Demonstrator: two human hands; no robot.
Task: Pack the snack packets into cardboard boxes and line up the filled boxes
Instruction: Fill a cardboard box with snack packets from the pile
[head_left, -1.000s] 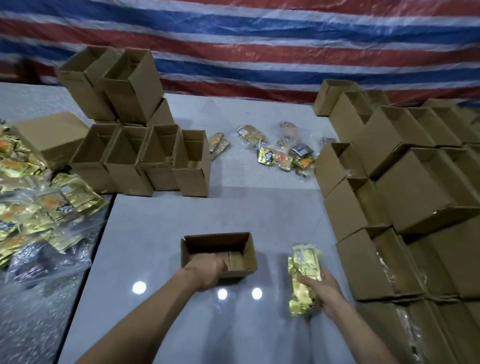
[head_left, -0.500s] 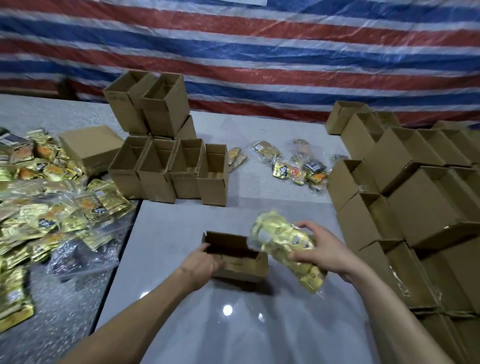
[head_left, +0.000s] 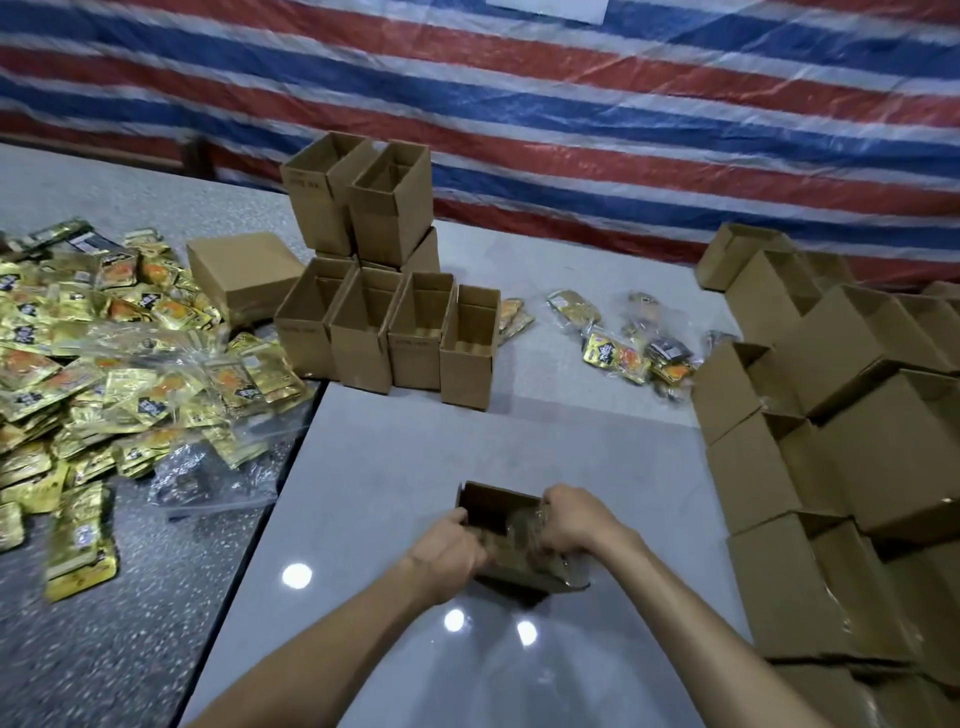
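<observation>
Inside the open box (head_left: 493, 506), we can't make out the packets (head_left: 519, 540): blurred, half hidden under our right hand (head_left: 576, 525).

Bare tabletop (head_left: 571, 447) runs between box row (head_left: 384, 338) and right-hand box stacks (head_left: 857, 467).

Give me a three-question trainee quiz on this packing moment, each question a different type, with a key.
1. True or false: the left hand grips the left side of the box.
2. The right hand grips: A) a bagged packet bundle going into the box; B) a tape roll; C) nothing.
3. Fill in: the front row of open boxes counts ___ boxes.
Key: 1 true; 2 A; 3 four.
</observation>
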